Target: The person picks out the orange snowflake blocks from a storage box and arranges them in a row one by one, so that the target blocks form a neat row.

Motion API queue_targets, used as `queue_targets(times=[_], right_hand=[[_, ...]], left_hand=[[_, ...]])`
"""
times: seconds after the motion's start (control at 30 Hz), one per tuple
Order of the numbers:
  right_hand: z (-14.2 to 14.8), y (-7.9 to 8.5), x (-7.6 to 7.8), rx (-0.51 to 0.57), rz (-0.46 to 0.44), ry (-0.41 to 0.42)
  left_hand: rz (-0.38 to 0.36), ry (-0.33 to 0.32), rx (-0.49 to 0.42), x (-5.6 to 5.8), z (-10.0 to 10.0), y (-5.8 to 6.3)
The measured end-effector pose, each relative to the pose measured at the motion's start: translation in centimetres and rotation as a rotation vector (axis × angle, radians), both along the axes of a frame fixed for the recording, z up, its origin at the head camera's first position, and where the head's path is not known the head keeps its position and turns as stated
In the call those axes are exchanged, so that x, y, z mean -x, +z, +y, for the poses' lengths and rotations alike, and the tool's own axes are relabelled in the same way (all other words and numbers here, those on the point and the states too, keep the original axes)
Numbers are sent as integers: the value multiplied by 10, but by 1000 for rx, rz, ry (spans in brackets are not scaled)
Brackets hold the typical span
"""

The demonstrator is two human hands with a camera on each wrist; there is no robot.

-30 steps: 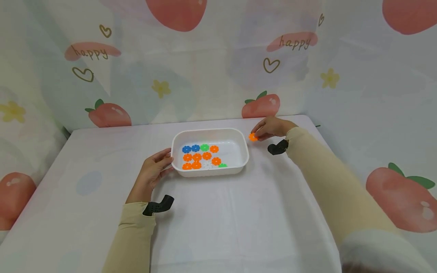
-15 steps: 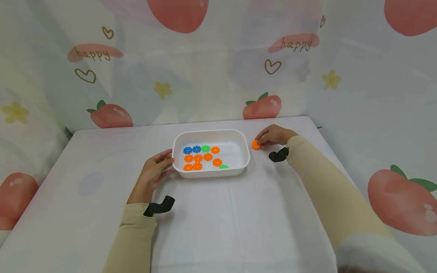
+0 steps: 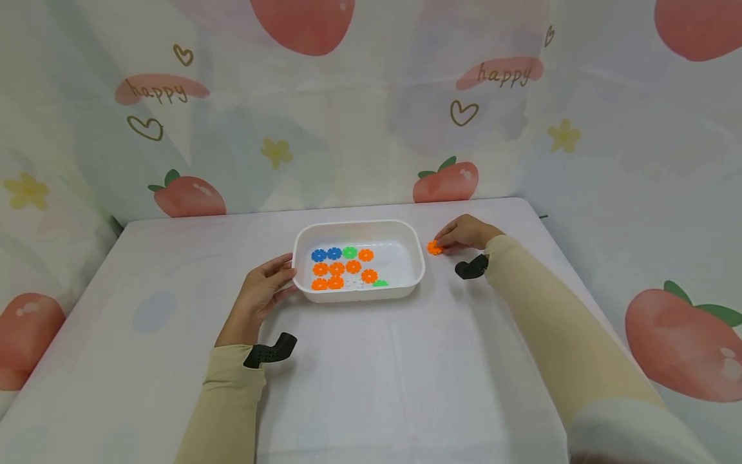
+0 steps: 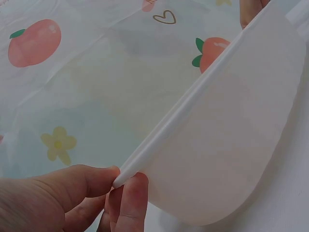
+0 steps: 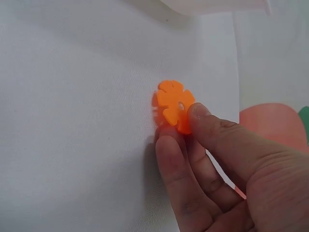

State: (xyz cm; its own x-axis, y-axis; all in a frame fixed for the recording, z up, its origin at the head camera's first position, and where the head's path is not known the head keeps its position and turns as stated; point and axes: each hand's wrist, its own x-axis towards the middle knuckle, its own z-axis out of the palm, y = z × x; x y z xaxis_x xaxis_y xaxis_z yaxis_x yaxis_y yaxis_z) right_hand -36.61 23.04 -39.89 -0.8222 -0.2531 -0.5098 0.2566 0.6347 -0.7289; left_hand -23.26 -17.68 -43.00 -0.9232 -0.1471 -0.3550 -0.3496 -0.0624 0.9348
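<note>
A shallow white plastic tray [image 3: 359,296] stands on the table in the head view. My left hand [image 3: 261,290] pinches its left rim; the left wrist view shows the thumb above and fingers [image 4: 133,195] below the edge. To the right of the tray, my right hand [image 3: 468,232] pinches an orange notched, flower-shaped plastic disc [image 3: 433,247] by its edge. In the right wrist view this disc [image 5: 169,99] is tilted close to the white cloth; whether it touches is unclear. Inside the tray lie blue discs [image 3: 326,254], a green disc [image 3: 350,252], several orange discs [image 3: 337,269] and white ones [image 3: 353,281].
A white cloth covers the table [image 3: 359,374]. Behind it hangs a fruit-printed curtain [image 3: 348,129], which also runs along both sides. Each wrist carries a black mount, such as the left one [image 3: 271,351].
My right hand has come down toward the tabletop, nearer me, carrying the orange disc beside the tray. My left hand keeps its hold on the rim. The head view has shifted slightly.
</note>
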Motion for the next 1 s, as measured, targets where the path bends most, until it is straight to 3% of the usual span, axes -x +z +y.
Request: queue_targets(times=[0.53, 0.8, 1.0], right_hand=[[-8, 16, -5, -218, 93, 124], [-17, 37, -7, -43, 101, 100], [-38, 48, -18, -40, 142, 93]], left_hand=[[-4, -7, -9, 0, 0, 1], [-7, -7, -9, 0, 1, 1], [-11, -1, -4, 1, 0, 0]])
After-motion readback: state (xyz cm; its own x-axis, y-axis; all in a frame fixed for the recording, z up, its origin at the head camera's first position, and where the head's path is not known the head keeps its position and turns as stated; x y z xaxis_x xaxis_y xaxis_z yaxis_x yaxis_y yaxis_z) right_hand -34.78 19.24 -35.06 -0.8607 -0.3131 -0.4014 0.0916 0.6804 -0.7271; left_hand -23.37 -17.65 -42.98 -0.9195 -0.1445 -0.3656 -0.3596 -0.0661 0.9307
